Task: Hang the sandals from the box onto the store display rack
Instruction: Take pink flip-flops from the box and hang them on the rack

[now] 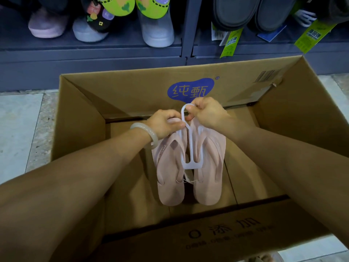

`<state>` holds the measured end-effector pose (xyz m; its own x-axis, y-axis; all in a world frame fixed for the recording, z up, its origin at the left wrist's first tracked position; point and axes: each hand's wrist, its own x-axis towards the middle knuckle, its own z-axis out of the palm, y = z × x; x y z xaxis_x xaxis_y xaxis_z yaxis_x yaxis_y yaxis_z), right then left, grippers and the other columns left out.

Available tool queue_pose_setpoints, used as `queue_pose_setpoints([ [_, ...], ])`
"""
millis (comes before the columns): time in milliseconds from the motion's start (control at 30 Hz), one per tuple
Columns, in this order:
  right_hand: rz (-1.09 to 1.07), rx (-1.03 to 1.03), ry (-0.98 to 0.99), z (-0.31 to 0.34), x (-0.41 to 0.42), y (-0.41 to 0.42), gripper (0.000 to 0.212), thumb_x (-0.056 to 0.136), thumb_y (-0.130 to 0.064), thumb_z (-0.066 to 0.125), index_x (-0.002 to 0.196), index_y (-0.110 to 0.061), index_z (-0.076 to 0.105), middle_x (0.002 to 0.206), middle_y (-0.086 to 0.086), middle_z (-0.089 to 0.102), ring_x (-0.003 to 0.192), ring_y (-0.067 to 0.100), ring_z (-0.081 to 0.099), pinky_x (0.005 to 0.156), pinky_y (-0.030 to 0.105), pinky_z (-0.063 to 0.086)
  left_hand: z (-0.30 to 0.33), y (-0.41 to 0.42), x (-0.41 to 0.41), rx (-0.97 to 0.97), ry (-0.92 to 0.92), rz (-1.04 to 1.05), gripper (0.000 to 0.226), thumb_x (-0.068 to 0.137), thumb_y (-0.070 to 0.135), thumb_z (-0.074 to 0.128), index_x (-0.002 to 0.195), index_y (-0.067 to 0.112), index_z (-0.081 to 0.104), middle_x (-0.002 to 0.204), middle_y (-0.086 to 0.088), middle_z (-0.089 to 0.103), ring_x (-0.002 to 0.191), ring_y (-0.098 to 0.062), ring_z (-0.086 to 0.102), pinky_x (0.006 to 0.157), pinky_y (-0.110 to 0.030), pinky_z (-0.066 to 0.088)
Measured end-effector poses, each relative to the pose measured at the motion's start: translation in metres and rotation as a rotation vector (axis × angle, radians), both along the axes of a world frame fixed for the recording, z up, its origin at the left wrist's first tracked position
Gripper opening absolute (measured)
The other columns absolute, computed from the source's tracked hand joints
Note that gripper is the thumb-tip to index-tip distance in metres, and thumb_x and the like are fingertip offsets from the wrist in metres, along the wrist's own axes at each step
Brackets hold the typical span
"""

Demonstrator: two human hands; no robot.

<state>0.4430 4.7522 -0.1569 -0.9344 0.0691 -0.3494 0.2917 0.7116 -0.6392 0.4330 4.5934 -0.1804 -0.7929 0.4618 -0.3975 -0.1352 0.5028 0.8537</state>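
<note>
A pair of pale pink sandals [188, 167], soles facing away and straps toward the viewer, is mounted side by side on a white plastic hanger [190, 148] and held at the centre of the view, above the floor of an open cardboard box [81, 118]; whether the heels touch the box floor cannot be told. The right hand [207, 112], at 12 o'clock from the sandals, pinches the hanger's hook loop between thumb and curled fingers. The left hand [164, 123], at about 11 o'clock from the sandals, closes its thumb and fingers on the top of the left sandal just beside the hanger's stem; a pale bangle [149, 135] circles its wrist. The box interior shows bare cardboard around the pair, with a blue printed logo [190, 89] on the far wall at 12 o'clock and a barcode [266, 75] at 1 o'clock. Beyond the box, at 12 o'clock, stands the dark display rack [186, 35]: pastel and bright green footwear [120, 19] hangs at 11 o'clock, grey slippers [251, 14] with green tags [229, 44] at 1 o'clock. Pale floor tiles [20, 125] lie at 9 o'clock.
</note>
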Motion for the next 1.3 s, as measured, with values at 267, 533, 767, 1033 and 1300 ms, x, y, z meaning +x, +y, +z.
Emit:
queue_pose_setpoints([
  [267, -0.014, -0.238, -0.076, 0.006, 0.009, 0.006, 0.022, 0.093, -0.022, 0.056, 0.072, -0.020, 0.062, 0.072, -0.008, 0.060, 0.067, 0.002, 0.052, 0.063, 0.014, 0.041, 0.011, -0.003, -0.017, -0.045, -0.143, -0.039, 0.019, 0.085, 0.037, 0.064, 0.096, 0.023, 0.069, 0.094, 0.005, 0.068, 0.094, -0.012, 0.062, 0.092, -0.028, 0.048],
  [533, -0.010, -0.321, -0.102, 0.009, 0.011, 0.008, 0.022, 0.093, -0.020, 0.056, 0.093, -0.003, 0.069, 0.079, -0.001, 0.066, 0.079, 0.009, 0.059, 0.083, 0.024, 0.049, 0.017, 0.002, -0.019, -0.064, -0.262, -0.123, 0.021, 0.086, 0.038, 0.061, 0.094, 0.022, 0.071, 0.092, 0.001, 0.071, 0.088, -0.013, 0.064, 0.085, -0.027, 0.050],
  [767, 0.088, -0.374, -0.180, 0.013, 0.002, 0.010, 0.024, 0.095, -0.020, 0.050, 0.073, -0.017, 0.059, 0.073, -0.004, 0.066, 0.071, 0.006, 0.060, 0.082, 0.022, 0.046, 0.021, 0.002, -0.021, -0.005, -0.289, -0.097, 0.016, 0.089, 0.026, 0.059, 0.084, 0.017, 0.071, 0.077, 0.004, 0.070, 0.070, -0.006, 0.064, 0.065, -0.015, 0.050],
  [1033, 0.110, -0.495, -0.319, 0.111, -0.025, 0.010, 0.019, 0.095, -0.021, 0.051, 0.080, -0.014, 0.060, 0.080, 0.002, 0.067, 0.086, 0.016, 0.062, 0.095, 0.033, 0.046, 0.115, -0.008, -0.041, 0.039, -0.269, -0.122, 0.017, 0.089, 0.025, 0.058, 0.082, 0.023, 0.074, 0.079, 0.013, 0.073, 0.076, 0.005, 0.065, 0.071, -0.007, 0.048],
  [1300, 0.159, -0.418, -0.305, 0.328, -0.037, 0.004, 0.025, 0.091, -0.026, 0.058, 0.097, -0.004, 0.068, 0.095, 0.009, 0.073, 0.096, 0.016, 0.066, 0.100, 0.032, 0.047, 0.318, -0.020, -0.046, 0.121, -0.206, -0.091, 0.017, 0.087, 0.021, 0.060, 0.079, 0.021, 0.075, 0.075, 0.011, 0.073, 0.074, 0.005, 0.063, 0.072, -0.009, 0.048],
])
